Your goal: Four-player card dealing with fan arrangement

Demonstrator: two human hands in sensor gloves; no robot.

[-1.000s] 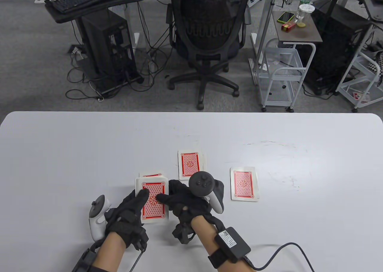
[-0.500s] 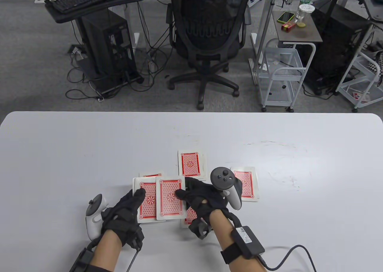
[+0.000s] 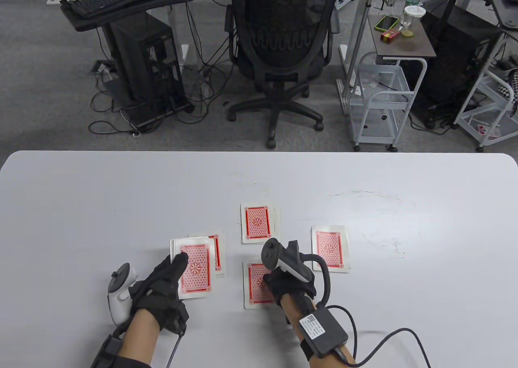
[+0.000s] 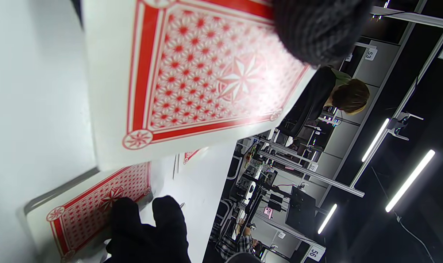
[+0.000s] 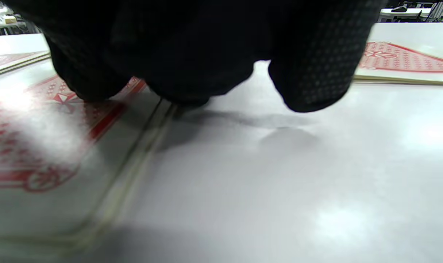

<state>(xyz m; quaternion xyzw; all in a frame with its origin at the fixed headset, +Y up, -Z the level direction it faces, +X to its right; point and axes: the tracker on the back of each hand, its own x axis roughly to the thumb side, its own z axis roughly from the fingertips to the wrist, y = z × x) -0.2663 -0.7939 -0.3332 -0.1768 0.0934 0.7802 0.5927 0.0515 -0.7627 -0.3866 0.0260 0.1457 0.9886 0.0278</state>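
Spanning the scene: white rounded table [image 3: 81, 206]
Left hand [image 3: 162, 291]: holding the red-backed card deck [image 3: 193, 274], thumb on top
Right hand [image 3: 289, 285]: fingertips [image 5: 309, 87] apparently pressing the near red-backed card pile [image 3: 255, 289]
Far pile [image 3: 257, 223], right pile [image 3: 330, 248]: face down

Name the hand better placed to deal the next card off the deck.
Probably the right hand: it rests on the near pile holding nothing, free to reach across, while the left hand grips the deck beside it.
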